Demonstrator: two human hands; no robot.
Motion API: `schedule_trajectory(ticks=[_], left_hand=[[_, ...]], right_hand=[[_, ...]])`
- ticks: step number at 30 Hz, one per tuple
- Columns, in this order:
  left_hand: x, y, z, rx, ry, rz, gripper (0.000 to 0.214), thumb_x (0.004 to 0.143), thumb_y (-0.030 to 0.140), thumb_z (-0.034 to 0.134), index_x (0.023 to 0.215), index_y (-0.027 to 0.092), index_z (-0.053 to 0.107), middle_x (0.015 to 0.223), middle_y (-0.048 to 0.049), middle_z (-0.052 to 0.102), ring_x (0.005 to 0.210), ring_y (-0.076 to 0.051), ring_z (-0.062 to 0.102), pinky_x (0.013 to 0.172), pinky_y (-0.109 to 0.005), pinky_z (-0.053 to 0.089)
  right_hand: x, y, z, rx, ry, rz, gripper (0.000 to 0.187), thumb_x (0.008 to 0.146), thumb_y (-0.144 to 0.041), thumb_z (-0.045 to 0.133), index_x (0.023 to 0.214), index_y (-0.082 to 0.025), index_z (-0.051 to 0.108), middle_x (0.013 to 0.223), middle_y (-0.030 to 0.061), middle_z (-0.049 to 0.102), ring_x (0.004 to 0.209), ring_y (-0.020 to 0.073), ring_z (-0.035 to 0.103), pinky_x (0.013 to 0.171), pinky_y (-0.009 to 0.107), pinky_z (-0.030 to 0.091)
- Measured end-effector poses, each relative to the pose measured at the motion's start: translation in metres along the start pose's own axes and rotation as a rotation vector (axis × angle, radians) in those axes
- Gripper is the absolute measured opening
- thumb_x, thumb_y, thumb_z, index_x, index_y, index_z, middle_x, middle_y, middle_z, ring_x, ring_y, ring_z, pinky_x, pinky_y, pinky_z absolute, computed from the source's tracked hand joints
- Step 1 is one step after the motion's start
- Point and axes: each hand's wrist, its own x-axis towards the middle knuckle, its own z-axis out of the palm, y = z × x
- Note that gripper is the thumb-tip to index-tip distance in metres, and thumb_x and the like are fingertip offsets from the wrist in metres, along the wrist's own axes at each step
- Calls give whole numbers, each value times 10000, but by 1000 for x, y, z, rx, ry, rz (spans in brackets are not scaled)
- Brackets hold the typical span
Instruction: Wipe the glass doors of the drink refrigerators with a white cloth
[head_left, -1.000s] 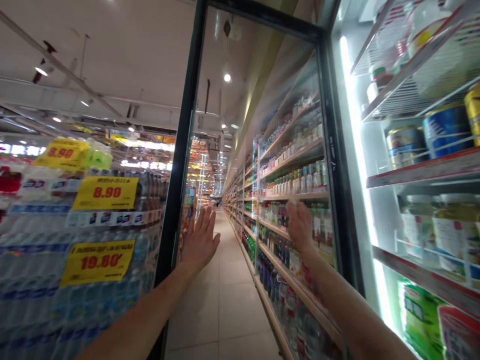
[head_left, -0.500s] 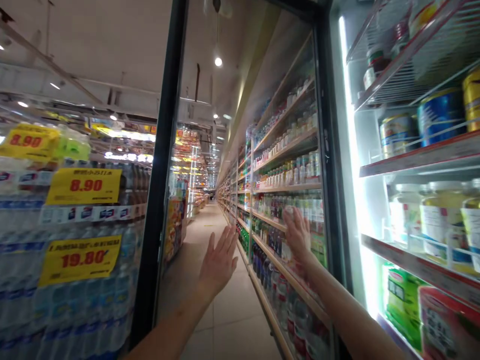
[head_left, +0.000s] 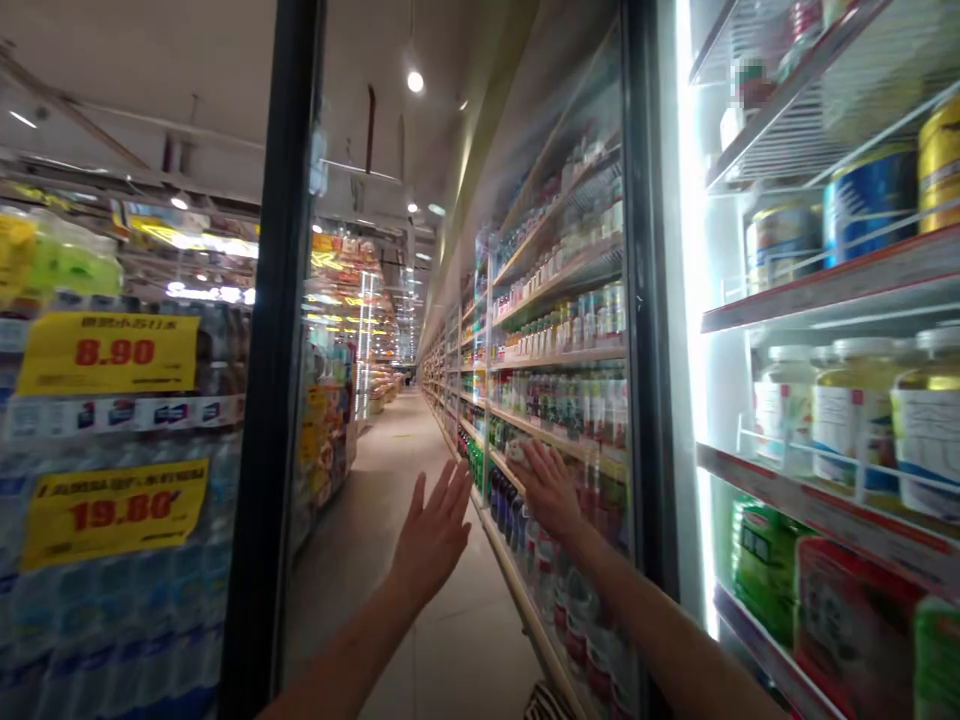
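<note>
The glass door of a lit drinks cooler stands open before me in its black frame. My left hand lies flat on the glass, fingers stretched and slightly apart, with nothing in it. Higher and to the right, my right hand is at the same pane. Under its fingertips is a small whitish wad, perhaps cloth or paper; its kind is too blurred to make out. The palm side of both hands is hidden.
Right of the door, cooler shelves hold cans, bottles and a green packet. At left, stacked water bottles carry yellow price signs. Through the glass show an aisle and long drink shelves. A striped thing shows at the bottom edge.
My right hand has moved left and slightly down across the glass, with the whitish wad. My left hand stays at nearly the same spot. The view has shifted slightly, so the door frame appears further left.
</note>
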Motion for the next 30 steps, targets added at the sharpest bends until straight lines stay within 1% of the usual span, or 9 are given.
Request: schedule_trajectory(ticks=[5,8,10,13,15,17,22,25,30], left_hand=[[-12,4,1,-29,7,39,505,850,355,405,1323,177,418,1428,-41,380,1394,-178,145,1144,-437,-18],[-16,10,1,-52,-12,44,500,827,296,427,1314,184,434,1419,-42,397,1387,-181,176,1148,-431,16],[-18,16,1,-71,-39,68,502,811,269,438,1307,195,445,1418,-36,399,1377,-179,213,1149,-418,60],[-20,24,2,-98,-64,86,501,801,261,438,1298,202,457,1429,-25,378,1364,-181,249,1146,-410,91],[-20,27,2,-109,-73,78,507,796,247,432,1300,202,455,1434,-22,366,1361,-181,257,1145,-408,88],[-21,28,2,-117,-87,77,519,791,236,429,1308,200,445,1438,-20,360,1361,-179,257,1145,-406,83],[-22,30,1,-129,-105,65,534,793,254,423,1322,180,426,1446,-30,343,1369,-188,236,1144,-427,62],[-23,32,2,-131,-117,55,539,800,251,414,1335,179,410,1449,-32,336,1375,-186,219,1142,-428,68],[-24,32,2,-146,-158,30,577,798,241,413,1369,185,355,1455,-37,320,1376,-193,217,1134,-432,115]], right_hand=[[-19,67,-11,-149,161,569,452,869,-138,338,1292,-187,490,1384,158,406,1304,266,341,984,497,365],[-20,68,-12,-165,176,735,469,872,-156,323,1322,-134,451,1422,201,329,1318,307,309,967,525,375],[-18,38,-8,-127,117,597,476,860,-132,343,1320,-165,459,1451,169,297,1348,295,256,1007,510,346],[-19,-14,-3,-31,-14,189,506,823,-90,406,1287,-270,496,1458,84,324,1372,254,216,1059,476,292],[-24,-26,-2,3,-82,15,516,807,-90,448,1263,-324,510,1436,44,370,1366,228,237,1079,458,267],[-32,-11,-6,-34,-73,82,519,813,-93,440,1273,-325,499,1423,48,387,1356,221,260,1080,460,264],[-52,54,-17,-217,51,690,537,847,-131,360,1376,-221,374,1454,159,287,1307,306,325,966,532,372],[-56,38,-17,-191,37,615,537,850,-140,366,1384,-202,362,1473,167,241,1321,323,288,973,537,360],[-63,-30,-11,-53,-110,204,598,792,-69,430,1345,-296,411,1448,69,330,1355,247,253,1066,468,284]])
